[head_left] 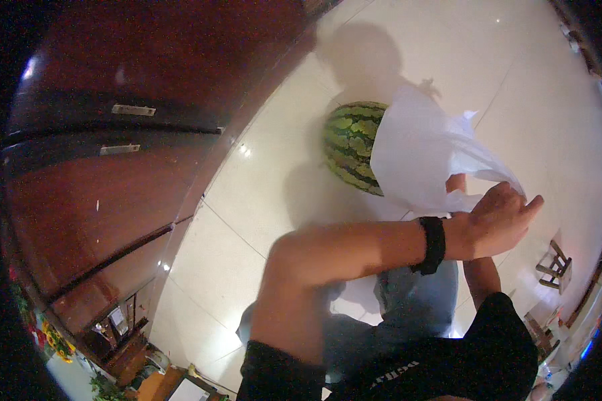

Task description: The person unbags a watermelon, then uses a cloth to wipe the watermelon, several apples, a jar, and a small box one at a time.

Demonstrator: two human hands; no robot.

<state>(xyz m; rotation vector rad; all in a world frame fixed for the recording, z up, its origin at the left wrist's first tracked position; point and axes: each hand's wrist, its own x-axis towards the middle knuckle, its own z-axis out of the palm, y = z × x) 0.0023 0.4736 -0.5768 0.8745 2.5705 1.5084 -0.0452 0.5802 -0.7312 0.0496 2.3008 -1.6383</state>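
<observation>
A striped green watermelon (348, 147) lies on the pale tiled floor, its right part hidden behind a white plastic bag (411, 154). My left hand (498, 220), with a black wristband, reaches across to the right and is closed on the bag's twisted upper edge. My right hand (456, 184) is behind the left wrist and among the bag's folds; only a small part shows, and its fingers are hidden.
Dark red wooden cabinets (114, 200) line the left. A small wooden stool (554, 267) stands at the right. Yellow flowers (57, 341) and a wooden table (180, 374) are at the lower left.
</observation>
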